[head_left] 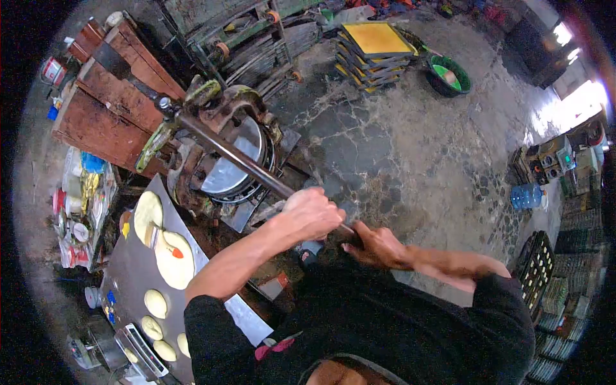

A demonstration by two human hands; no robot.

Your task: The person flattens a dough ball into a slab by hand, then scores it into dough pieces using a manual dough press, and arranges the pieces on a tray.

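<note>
My left hand (313, 213) is wrapped round a long metal lever bar (224, 149). Farther down, close to the bar's near end, my right hand (377, 246) also grips it. The bar runs up and left to a worn, rusty press machine (192, 170) with chipped green-painted parts. Inside the machine's frame sits a round metal drum or pan (240, 160). Left of my left forearm, a metal-topped table (125, 269) carries large pale dough pieces (176, 273) and several smaller dough rounds (155, 303). A brush with a red mark (165, 244) lies on the large dough.
A stack of yellow trays (378, 40) stands on the cracked concrete floor (410, 154), beside a green basin (448, 76). A digital scale (131, 353) is at the table's lower left. To the right are a blue water bottle (526, 196) and a dark tray of small pieces (538, 269).
</note>
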